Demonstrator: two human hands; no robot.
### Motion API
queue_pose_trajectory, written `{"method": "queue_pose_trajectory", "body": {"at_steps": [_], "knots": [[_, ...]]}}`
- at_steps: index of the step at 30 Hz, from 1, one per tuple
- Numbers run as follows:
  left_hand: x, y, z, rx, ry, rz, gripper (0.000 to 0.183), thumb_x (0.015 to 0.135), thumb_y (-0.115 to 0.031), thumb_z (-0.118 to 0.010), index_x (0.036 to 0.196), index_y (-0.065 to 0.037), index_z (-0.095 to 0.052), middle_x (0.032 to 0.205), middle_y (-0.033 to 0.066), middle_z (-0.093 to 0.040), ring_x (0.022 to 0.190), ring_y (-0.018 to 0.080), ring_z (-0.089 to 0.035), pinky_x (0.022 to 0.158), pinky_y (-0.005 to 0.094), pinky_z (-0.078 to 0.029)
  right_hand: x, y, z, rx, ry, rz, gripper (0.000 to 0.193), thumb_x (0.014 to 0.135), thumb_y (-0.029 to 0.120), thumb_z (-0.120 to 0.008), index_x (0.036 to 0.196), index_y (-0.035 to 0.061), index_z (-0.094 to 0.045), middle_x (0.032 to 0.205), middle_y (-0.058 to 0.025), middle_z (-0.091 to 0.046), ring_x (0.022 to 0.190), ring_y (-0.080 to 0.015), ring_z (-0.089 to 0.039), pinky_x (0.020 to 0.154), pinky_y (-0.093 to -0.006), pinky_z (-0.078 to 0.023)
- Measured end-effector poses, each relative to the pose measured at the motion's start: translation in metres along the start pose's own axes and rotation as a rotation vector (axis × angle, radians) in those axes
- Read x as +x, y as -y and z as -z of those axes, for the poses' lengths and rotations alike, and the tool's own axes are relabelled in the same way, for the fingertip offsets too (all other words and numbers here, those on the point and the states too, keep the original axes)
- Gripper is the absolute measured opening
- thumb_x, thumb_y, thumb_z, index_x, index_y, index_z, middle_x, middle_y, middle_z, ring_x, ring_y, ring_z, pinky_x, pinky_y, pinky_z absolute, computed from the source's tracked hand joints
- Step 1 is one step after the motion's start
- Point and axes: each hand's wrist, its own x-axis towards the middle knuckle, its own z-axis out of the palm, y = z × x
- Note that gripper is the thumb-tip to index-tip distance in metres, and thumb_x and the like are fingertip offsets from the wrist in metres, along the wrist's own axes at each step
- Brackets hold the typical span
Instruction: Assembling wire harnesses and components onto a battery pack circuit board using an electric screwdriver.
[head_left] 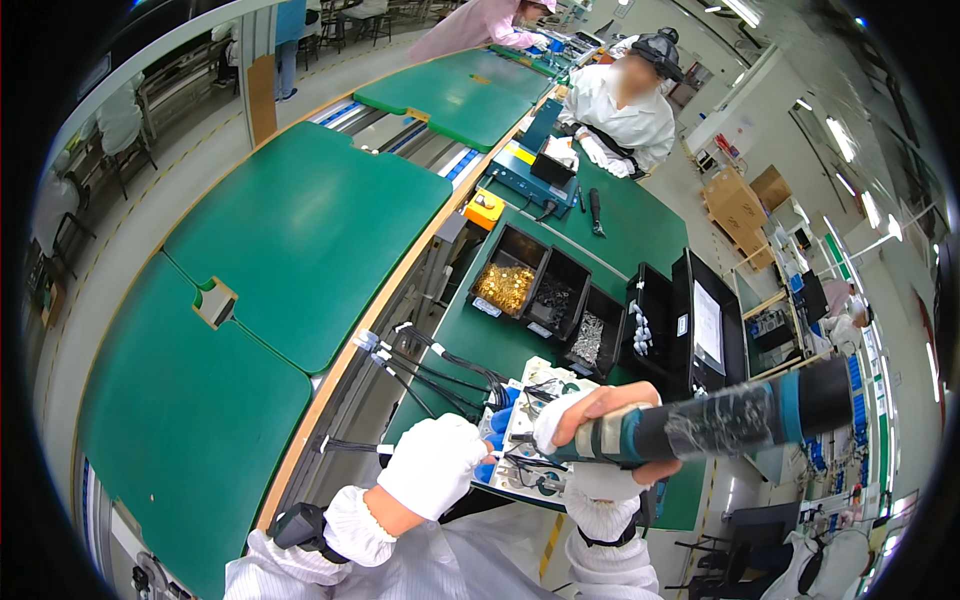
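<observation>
My right hand, in a white glove with bare fingertips, wraps round a black and teal power screwdriver. The tool lies nearly level, its narrow end toward a white fixture block with metal fittings and short black wires. On the block's left side are blue parts, partly covered by my gloves. My left hand, also gloved, has its fingers pinched together at those blue parts; whatever is between them is hidden. Black cables with white connector ends run leftward from the block.
Beyond the block stand black bins of gold screws, dark small parts and silver screws. A black-handled tool lies near a blue box. Green conveyor boards line the left. A person in white sits across.
</observation>
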Motion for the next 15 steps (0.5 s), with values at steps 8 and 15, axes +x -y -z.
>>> {"method": "queue_pose_trajectory", "body": {"at_steps": [8,15], "knots": [[0.007,0.016,-0.01,0.006,-0.009,-0.105,0.019,0.079,-0.008,-0.068,0.097,-0.012,-0.07,0.08,0.0057,-0.064,0.08,0.0265,-0.065,0.067,0.0379,-0.053,0.008,0.009,-0.004,-0.044,-0.096,0.171,0.078,0.092,0.073,-0.051,0.103,-0.0037,-0.05,0.071,-0.0246,-0.065,0.056,-0.0293,-0.065,0.053,-0.037,-0.057],[0.012,0.022,-0.02,-0.113,-0.035,-0.142,0.026,0.079,-0.004,-0.065,0.105,-0.011,-0.067,0.091,0.0072,-0.066,0.086,0.0277,-0.065,0.071,0.0385,-0.054,-0.016,0.026,0.01,0.11,0.098,0.028,0.083,0.088,0.079,-0.048,0.104,-0.0031,-0.048,0.077,-0.0293,-0.066,0.064,-0.0331,-0.066,0.065,-0.0425,-0.057]]}}
